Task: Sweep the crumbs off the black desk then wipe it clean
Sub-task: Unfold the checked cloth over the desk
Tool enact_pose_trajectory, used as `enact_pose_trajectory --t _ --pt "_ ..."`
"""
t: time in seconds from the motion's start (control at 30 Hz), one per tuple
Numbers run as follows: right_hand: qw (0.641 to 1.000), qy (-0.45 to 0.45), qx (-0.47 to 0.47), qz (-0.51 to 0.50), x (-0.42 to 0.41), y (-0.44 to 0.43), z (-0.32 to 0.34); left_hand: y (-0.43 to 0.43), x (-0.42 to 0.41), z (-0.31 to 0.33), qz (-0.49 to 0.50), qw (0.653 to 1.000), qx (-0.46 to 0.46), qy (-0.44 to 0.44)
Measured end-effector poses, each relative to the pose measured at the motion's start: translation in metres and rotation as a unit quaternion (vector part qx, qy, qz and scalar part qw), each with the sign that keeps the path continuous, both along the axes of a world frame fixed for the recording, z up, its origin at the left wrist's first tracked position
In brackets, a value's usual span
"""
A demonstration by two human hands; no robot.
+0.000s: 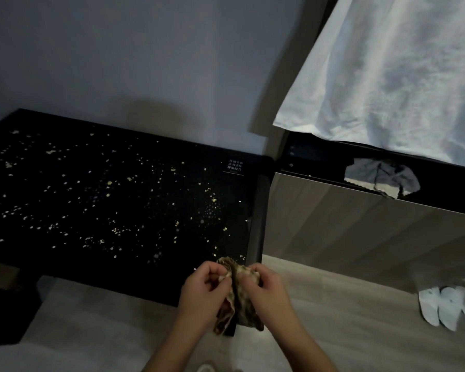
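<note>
The black glossy table (118,287) runs from the far left to a little right of the middle, and pale crumbs (109,182) are scattered over nearly all of its top, thickest toward its right end. They look light, dry and loose. A soft drag should gather them, while a quick flick would likely send them onto the floor.

At the table's near right corner, the left hand (202,294) pinches one side of a mottled brown cloth (236,294), its fingers (215,272) curled onto the bunched upper edge. The cloth is limp and crumpled. It sags in folds below both hands and hangs over the table's front edge, so it will not hold a shape by itself. Folded or wadded into a flat pad under the palm, it would probably sweep better than when held by its edge. The right hand (269,291) grips the other side, fingers (249,276) curled into the fabric just beside the left hand's. The cloth lies between the two hands, gathered at the fingertips.

To the right stands a wooden bed panel (360,232).
</note>
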State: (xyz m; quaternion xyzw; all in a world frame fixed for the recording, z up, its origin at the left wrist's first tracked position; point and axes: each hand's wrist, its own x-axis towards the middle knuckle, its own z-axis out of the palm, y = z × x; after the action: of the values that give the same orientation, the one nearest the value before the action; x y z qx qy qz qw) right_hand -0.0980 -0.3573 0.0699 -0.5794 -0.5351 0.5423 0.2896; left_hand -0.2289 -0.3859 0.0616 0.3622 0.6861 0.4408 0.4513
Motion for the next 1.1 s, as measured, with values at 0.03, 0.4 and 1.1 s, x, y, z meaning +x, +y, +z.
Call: enact_pose_trajectory --t 0.03,0.4,1.1 --pt "1.0 0.011 -0.003 -0.002 0.0 0.001 0.001 0.001 0.002 0.001 -0.006 1.0 -0.008 -0.004" --pt "1.0 0.01 0.016 -0.015 0.013 0.007 0.0 0.008 0.007 0.019 -0.029 0.999 -0.026 -0.03" --pt "0.962 0.238 -0.133 0.001 0.053 0.024 0.015 0.021 0.018 0.048 -0.106 0.976 -0.025 -0.191"
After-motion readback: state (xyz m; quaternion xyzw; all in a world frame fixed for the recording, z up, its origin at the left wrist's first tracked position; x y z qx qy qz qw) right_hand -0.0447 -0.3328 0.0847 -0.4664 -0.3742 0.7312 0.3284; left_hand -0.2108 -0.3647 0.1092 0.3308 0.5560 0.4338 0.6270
